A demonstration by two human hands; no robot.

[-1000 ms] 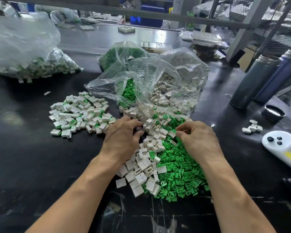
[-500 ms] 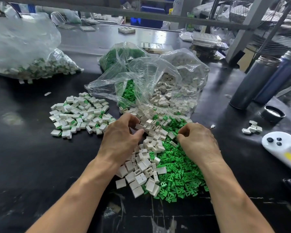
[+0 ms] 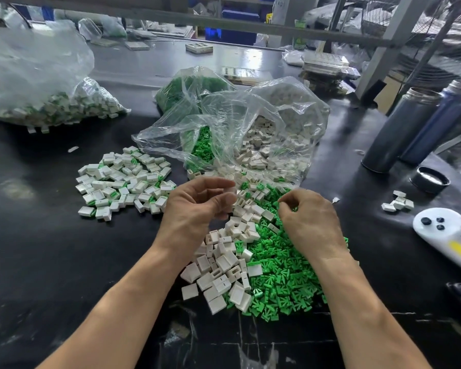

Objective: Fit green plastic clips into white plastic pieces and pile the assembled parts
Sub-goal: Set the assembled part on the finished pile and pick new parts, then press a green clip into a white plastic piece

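Note:
A heap of loose white pieces (image 3: 224, 262) lies on the black table, with a heap of green clips (image 3: 282, 275) spread to its right. My left hand (image 3: 197, 209) is lifted over the white heap, thumb and curled fingers closed on a small blurred white piece (image 3: 233, 193). Just right of it, my right hand (image 3: 309, 222) hovers over the green heap and pinches a green clip (image 3: 276, 204) at its fingertips. The two hands are a short gap apart. The pile of assembled parts (image 3: 125, 182), white with green showing, sits to the left.
An open clear bag (image 3: 272, 145) spills white pieces and green clips behind the heaps. A second bag of clips (image 3: 189, 89) and a large bag of assembled parts (image 3: 37, 97) lie farther back. Two bottles (image 3: 394, 129), a cap (image 3: 430, 179), a few white pieces (image 3: 398, 203) and a white device (image 3: 442, 227) are at right.
Both hands have lifted off the heaps. The left has turned palm inward with a white piece, the right has come up with a green clip at its fingertips.

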